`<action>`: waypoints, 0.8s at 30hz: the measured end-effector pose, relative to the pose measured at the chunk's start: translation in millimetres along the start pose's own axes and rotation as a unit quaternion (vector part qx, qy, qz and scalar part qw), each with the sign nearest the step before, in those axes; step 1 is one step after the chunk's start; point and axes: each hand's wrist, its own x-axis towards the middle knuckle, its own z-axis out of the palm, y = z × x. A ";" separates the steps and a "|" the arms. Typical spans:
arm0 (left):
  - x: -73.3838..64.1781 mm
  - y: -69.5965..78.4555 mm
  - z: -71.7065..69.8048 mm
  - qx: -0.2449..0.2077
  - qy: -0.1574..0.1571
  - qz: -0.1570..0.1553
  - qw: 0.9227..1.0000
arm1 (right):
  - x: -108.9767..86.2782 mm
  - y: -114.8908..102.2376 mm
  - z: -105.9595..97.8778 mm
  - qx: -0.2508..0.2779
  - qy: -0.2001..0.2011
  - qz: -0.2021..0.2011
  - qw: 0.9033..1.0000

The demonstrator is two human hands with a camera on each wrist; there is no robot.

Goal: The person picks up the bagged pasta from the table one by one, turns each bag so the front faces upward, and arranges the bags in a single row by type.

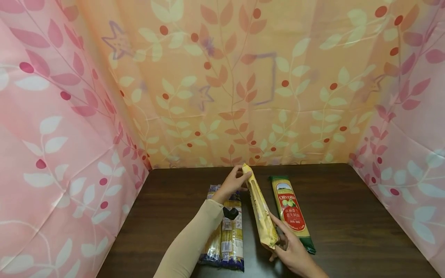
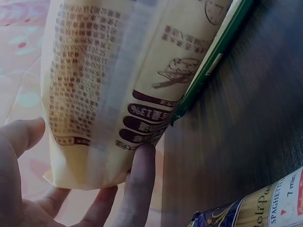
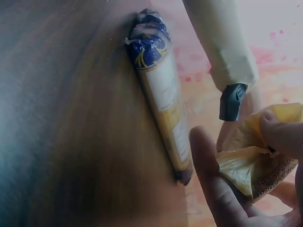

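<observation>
A long yellow packet of dried noodles [image 1: 259,204] is held up on its narrow side between both hands, its length running away from me. My left hand [image 1: 232,184] grips the far end, thumb on one side and fingers on the other. At the near end my right hand [image 1: 292,249] holds the packet between thumb and fingers; the folded end flap [image 3: 236,168] shows in the right wrist view. Brown print covers the packet's side [image 2: 90,71] in the left wrist view. Below my left forearm lie clear spaghetti packs [image 1: 232,231] with blue ends, partly hidden by the sleeve.
A green and yellow pasta pack [image 1: 290,206] with a red label lies on the dark wooden table [image 1: 351,216], right of the held packet. Patterned cloth [image 1: 229,77] stands behind the table and at both sides. A black wrist device [image 1: 230,213] sits at my left cuff.
</observation>
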 end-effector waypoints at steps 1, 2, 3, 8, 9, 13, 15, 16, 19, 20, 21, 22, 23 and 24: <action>0.1 -0.1 0.4 -0.005 0.001 -0.003 1.000 | 0.5 -0.1 -0.3 -0.018 0.005 -0.004 1.000; 0.0 -0.2 0.7 -0.009 0.001 -0.007 1.000 | 1.2 -0.2 -0.5 -0.042 0.011 -0.010 0.999; -0.2 -0.2 1.0 -0.012 0.000 -0.009 1.000 | 1.7 -0.1 -0.8 -0.066 0.020 -0.015 0.997; -1.8 -1.0 1.7 -0.011 0.000 -0.015 1.000 | 2.9 -0.4 -1.4 -0.124 0.023 -0.036 0.991; -1.8 -1.4 1.8 -0.007 0.002 -0.013 1.000 | 2.9 -0.7 -1.6 -0.126 0.017 -0.038 0.991; -1.3 -3.9 2.3 0.006 0.009 -0.017 1.000 | 2.0 -1.6 -3.4 -0.147 -0.007 -0.046 0.988; -0.9 -4.7 2.6 0.012 0.013 -0.017 1.000 | 1.7 -2.4 -4.7 -0.164 -0.013 -0.041 0.986; -0.8 -5.1 2.8 0.013 0.015 -0.018 1.000 | 1.7 -2.8 -5.4 -0.170 -0.017 -0.036 0.985; 0.3 -6.5 3.0 0.016 0.025 -0.018 0.999 | 1.9 -5.0 -8.3 -0.191 -0.028 -0.024 0.981; 0.9 -7.4 3.0 0.016 0.029 -0.018 0.999 | 2.1 -6.0 -9.6 -0.188 -0.034 -0.017 0.981; 1.5 -8.5 2.9 0.016 0.032 -0.016 0.999 | 2.5 -7.0 -11.2 -0.186 -0.038 -0.010 0.982; 2.0 -9.4 2.8 0.016 0.034 -0.014 0.999 | 2.9 -8.2 -12.8 -0.182 -0.043 -0.001 0.982; 2.4 -10.5 2.6 0.014 0.036 -0.014 0.999 | 3.2 -9.6 -14.6 -0.179 -0.046 0.006 0.983; 2.8 -11.9 2.4 0.013 0.038 -0.013 0.999 | 3.7 -10.6 -16.3 -0.170 -0.049 0.018 0.984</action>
